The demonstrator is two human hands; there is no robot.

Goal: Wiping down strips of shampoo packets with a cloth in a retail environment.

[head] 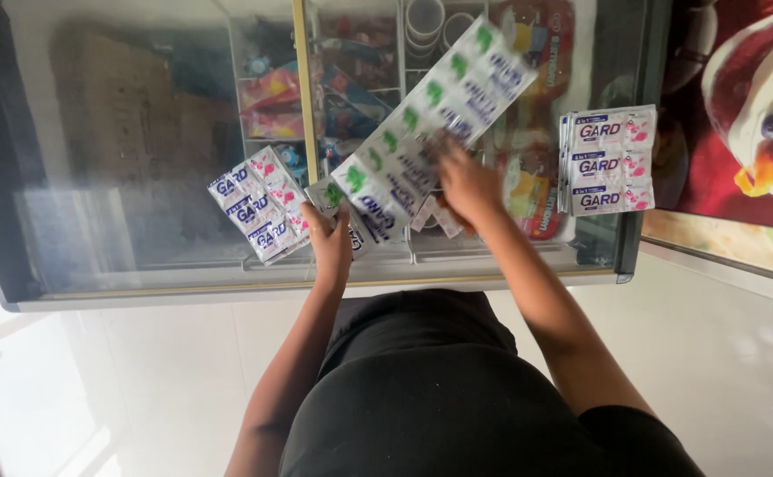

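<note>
Our left hand [331,240] is closed around the near end of a long strip of green-and-white sachets [426,119], thumb and fingers pinching it at the bottom. The strip rises diagonally away from us, over the glass lid of a chest freezer [139,177], with its far end toward the freezer's back right. Our right hand [468,181] rests on the middle of the same strip, fingers bent and pressed against the sachets; we cannot tell whether it is gripping or only touching.

Just left of the left hand, a small stack of pink-and-white sachet strips [258,203] lies flat on the freezer lid. Well to the right of the long strip, near the freezer's right edge, a second pink-and-white stack [607,163] lies on the glass. Through the lid we see wire baskets holding colourful wrapped ice creams [272,97] and round tubs [426,22]. Beside the freezer's right edge hangs a poster of a red dessert [740,106]. A pale tiled floor [740,371] lies in front of the freezer.
</note>
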